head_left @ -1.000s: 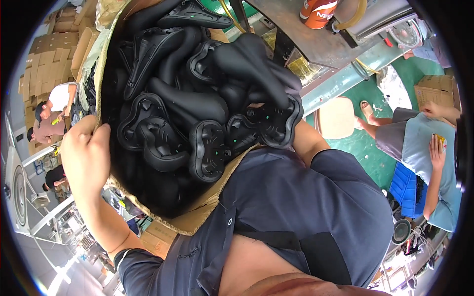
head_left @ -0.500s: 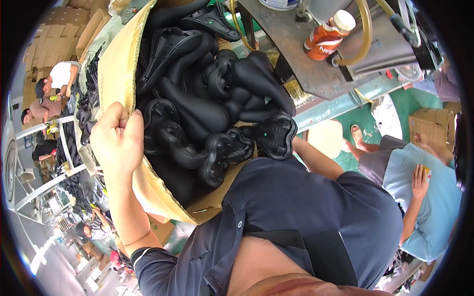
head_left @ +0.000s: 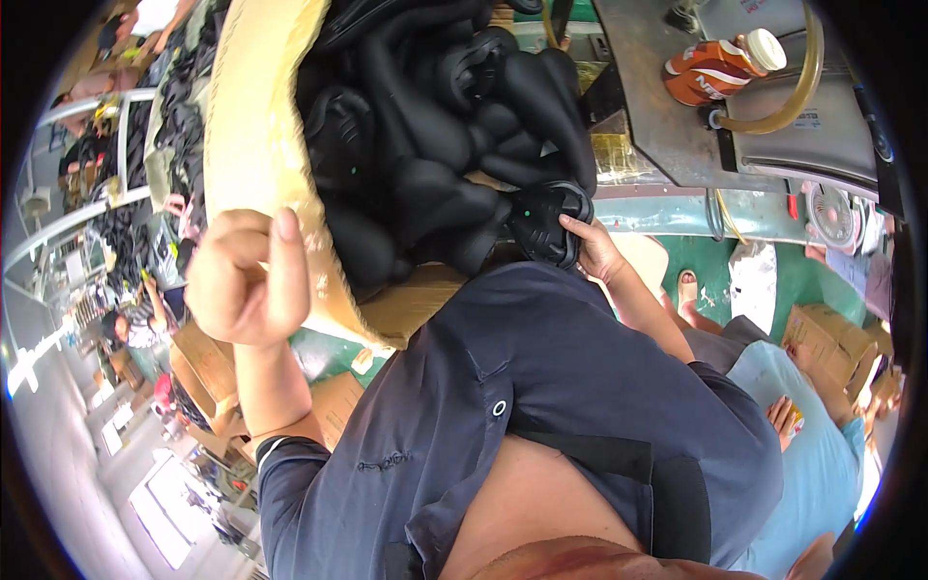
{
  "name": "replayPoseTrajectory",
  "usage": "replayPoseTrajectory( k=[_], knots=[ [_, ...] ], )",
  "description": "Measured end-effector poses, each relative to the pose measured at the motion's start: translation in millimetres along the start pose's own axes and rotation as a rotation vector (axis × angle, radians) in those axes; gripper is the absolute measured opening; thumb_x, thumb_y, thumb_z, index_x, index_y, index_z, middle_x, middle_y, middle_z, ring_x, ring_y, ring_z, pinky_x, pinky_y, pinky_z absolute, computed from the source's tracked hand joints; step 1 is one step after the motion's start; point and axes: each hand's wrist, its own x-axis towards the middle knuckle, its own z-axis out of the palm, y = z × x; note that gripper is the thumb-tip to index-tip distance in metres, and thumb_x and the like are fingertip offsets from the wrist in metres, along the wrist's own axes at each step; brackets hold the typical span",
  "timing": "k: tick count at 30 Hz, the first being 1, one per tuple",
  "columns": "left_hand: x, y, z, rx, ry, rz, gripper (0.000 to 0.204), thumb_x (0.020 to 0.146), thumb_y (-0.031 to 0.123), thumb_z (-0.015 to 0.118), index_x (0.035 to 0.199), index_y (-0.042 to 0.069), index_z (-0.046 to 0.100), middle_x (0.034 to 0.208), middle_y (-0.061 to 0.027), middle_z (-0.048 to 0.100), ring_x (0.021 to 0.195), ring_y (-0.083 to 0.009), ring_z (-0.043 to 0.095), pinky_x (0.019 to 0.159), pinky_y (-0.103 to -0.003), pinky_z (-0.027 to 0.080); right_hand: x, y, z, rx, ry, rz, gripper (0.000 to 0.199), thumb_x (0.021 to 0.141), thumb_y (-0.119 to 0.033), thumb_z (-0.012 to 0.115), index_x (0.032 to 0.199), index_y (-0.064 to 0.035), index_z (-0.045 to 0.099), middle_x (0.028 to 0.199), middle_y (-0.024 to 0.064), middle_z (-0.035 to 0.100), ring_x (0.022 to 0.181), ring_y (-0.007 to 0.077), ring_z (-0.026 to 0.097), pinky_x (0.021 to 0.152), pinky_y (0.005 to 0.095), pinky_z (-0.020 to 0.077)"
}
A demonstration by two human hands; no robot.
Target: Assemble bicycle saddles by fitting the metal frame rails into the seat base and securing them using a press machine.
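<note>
Black bicycle saddles point(head_left: 420, 106) lie heaped in a large cardboard box point(head_left: 259, 116). My right hand point(head_left: 594, 249) grips one saddle point(head_left: 541, 217) by its right end, at the box's near right corner. The thumb lies on top of the saddle, whose dark underside shows a small green dot; the other fingers are mostly hidden. My left hand point(head_left: 249, 280) is in front of the box's left flap. Its fingers are curled and its thumb points up, with nothing visible in it.
A metal worktable at the upper right bears an orange bottle point(head_left: 710, 70) with a white cap and a yellowish hose point(head_left: 797, 101). A person in light blue point(head_left: 797, 445) sits at my right. Cardboard boxes point(head_left: 826, 343) stand beyond, and a small fan point(head_left: 833, 215) is near the table.
My left hand has come off the box flap's edge. My right hand, hidden before, now shows on the saddle's end. The view has shifted, so the box sits higher in the picture.
</note>
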Motion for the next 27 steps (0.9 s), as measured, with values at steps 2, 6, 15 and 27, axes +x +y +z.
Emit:
replayPoseTrajectory(
  k=[2,6,15,27],
  knots=[
    [-32.6,23.0,-15.6,0.045,0.003,-0.051,0.03,0.085,-0.017,0.078,0.076,0.003,0.058,0.068,-0.0108,0.065,0.055,-0.0176,0.058,0.051,-0.029,0.045,6.4,5.8,-0.1,0.042,-0.007,0.044,0.052,0.097,-0.006,0.078,0.145,-0.0004,0.059,0.134,0.0173,0.072,0.119,0.0295,0.074,0.105,0.0466,0.0605],
    [-118.0,69.7,-50.3,0.169,0.103,-0.036,0.03,0.08,-0.007,0.084,0.076,0.011,0.06,0.07,-0.0029,0.065,0.057,-0.0202,0.063,0.049,-0.034,0.047,-10.8,24.1,-11.0,0.022,0.068,0.106,0.048,0.096,-0.009,0.074,0.139,0.0048,0.062,0.129,0.0188,0.075,0.113,0.0336,0.075,0.105,0.0462,0.0608],
    [-266.1,123.5,-59.9,0.164,0.435,-0.441,0.032,0.086,-0.005,0.078,0.072,0.007,0.052,0.064,-0.0071,0.058,0.052,-0.0227,0.059,0.046,-0.034,0.041,-36.5,19.5,-3.4,-0.17,0.013,0.171,0.055,0.094,-0.023,0.057,0.145,-0.0001,0.06,0.141,0.0187,0.069,0.131,0.0412,0.066,0.114,0.0617,0.0525],
    [-429.7,114.6,115.4,-0.461,-0.499,-1.485,0.059,0.087,0.053,0.074,0.113,0.001,0.079,0.117,-0.0259,0.076,0.108,-0.0408,0.073,0.096,-0.051,0.057,-79.2,41.7,14.9,-0.125,0.259,0.37,0.052,0.095,-0.03,0.068,0.138,-0.0032,0.065,0.132,0.02,0.072,0.12,0.0413,0.069,0.107,0.0615,0.0543]
  ],
)
